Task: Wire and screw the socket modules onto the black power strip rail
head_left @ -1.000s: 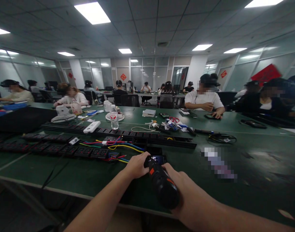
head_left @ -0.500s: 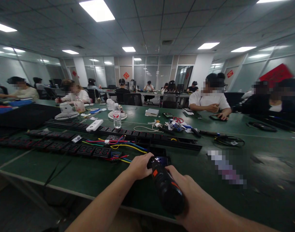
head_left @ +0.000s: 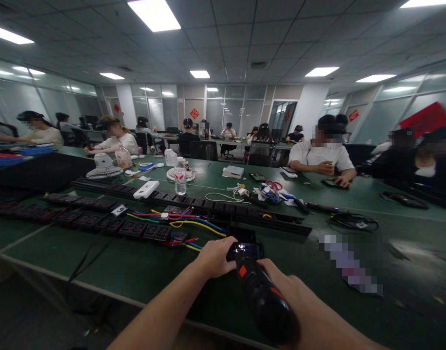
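Note:
A black power driver with orange marks is gripped by my right hand, its front end pointing away from me at a small dark module. My left hand has its fingers closed on the left edge of that module, close to the driver's tip. The driver hides part of the module. Yellow and blue wires run from the left toward the module. Black socket strips lie on the green table to the left, with a numbered white tag on them.
A water bottle, a white fan and a white box stand farther back on the green table. Red-handled scissors and a coiled black cable lie to the right. Several people sit around.
The view has shifted slightly, so the surroundings appear a little farther right. Both hands keep their holds, and the driver still points at the module.

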